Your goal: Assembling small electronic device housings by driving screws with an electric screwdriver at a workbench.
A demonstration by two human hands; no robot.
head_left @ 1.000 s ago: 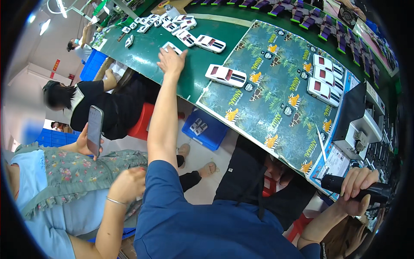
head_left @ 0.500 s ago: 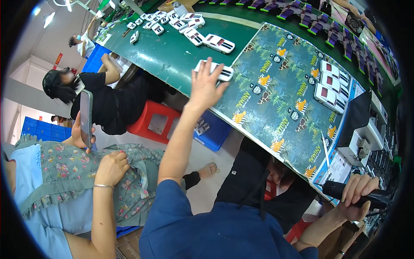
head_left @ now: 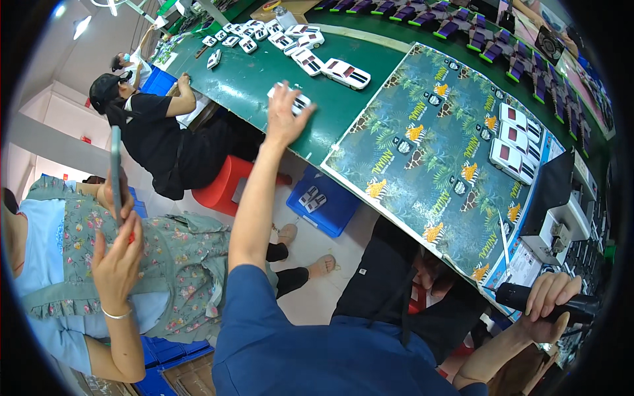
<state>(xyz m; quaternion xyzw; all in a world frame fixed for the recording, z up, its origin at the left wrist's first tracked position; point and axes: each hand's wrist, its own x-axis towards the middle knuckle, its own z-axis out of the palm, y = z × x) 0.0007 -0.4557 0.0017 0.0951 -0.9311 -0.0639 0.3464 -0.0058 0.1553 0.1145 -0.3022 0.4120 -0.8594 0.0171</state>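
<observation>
My left hand [head_left: 284, 122] reaches over the green table and grips a white toy car [head_left: 301, 103] with dark stripes, its fingers laid over the body. Part of the car is hidden under the fingers. Beyond it stand more toy cars of the same kind, the nearest being a white toy car [head_left: 346, 74] at the table's middle. At the lower right my right hand [head_left: 551, 298] is wrapped round a black electric screwdriver [head_left: 514, 296], whose thin tip points left. Several white toy cars [head_left: 507, 156] stand in a close group on the patterned mat [head_left: 422, 152].
A black and white device [head_left: 555, 221] stands at the mat's right edge. Purple and black parts [head_left: 489, 46] line the far side. A blue bin [head_left: 323, 218] with toy cars sits on the floor. Left of me a person holds a phone [head_left: 116, 168]; another sits farther along the table.
My left hand has carried the toy car leftward, away from the mat's edge. The person beside me has raised a hand toward the phone. My right hand still holds the screwdriver.
</observation>
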